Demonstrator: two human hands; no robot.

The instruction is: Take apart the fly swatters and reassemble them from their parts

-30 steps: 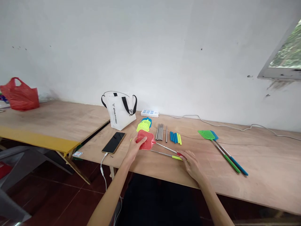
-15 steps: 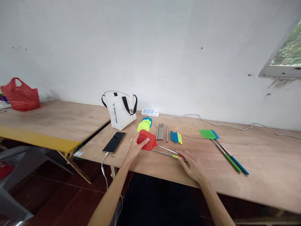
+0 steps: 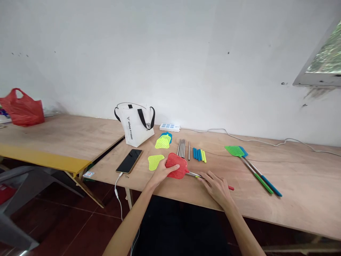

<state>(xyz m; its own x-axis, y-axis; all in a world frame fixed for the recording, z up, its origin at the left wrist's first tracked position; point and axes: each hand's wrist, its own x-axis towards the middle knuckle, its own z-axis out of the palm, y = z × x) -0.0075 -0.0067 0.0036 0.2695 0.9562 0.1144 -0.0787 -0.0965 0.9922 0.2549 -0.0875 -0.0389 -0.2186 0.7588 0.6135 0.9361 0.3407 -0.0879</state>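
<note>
A red fly swatter lies slantwise in front of me. My left hand is closed on its perforated head, thumb on top. My right hand is closed over its metal shaft, and the red handle sticks out to the right past the palm. Beneath the red one lies a yellow fly swatter; its head shows left of my left hand, while its shaft and grip are mostly hidden. Behind my hands are several metal rods and several blue and yellow grip sleeves.
Loose yellow and blue swatter heads lie near a white bag. A charging phone is at the left. A green fly swatter and a blue fly swatter lie at the right. A power strip stands by the wall.
The red fly swatter has slid right and a little toward me with my left hand. Its handle now extends past my right hand, and the yellow swatter's head is uncovered.
</note>
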